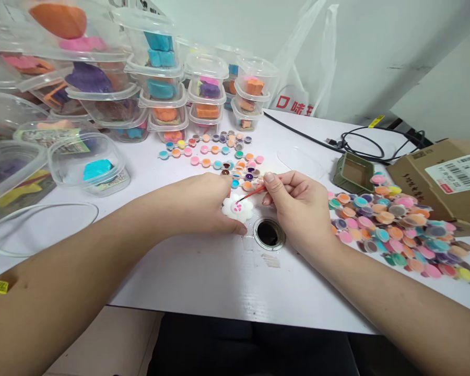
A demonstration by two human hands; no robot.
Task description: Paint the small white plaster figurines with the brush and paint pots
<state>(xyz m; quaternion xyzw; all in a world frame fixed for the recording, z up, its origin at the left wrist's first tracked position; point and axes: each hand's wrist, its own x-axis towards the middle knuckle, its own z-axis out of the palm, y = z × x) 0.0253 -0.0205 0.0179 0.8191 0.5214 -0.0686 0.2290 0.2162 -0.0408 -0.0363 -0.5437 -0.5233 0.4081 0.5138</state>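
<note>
My left hand [207,203] grips a small white flower-shaped piece [235,213] with scalloped edges. Pink marks show at the middle of the piece. Between thumb and fingers of my right hand [297,203] is a thin red paintbrush [258,190], its dark tip at the pink marks. Just beyond both hands lie strips of small paint pots [213,150] in many colours, a few of them open. Close by my right hand, a round hole [269,232] with a metal rim sits in the white table [203,282].
Stacked clear plastic tubs [162,89] with coloured pieces fill the back left. At right lie a heap of paint pots [399,230], a cardboard box [442,183] and a green tray [352,172]. A black cable [360,149] and a white plastic bag [301,78] are behind.
</note>
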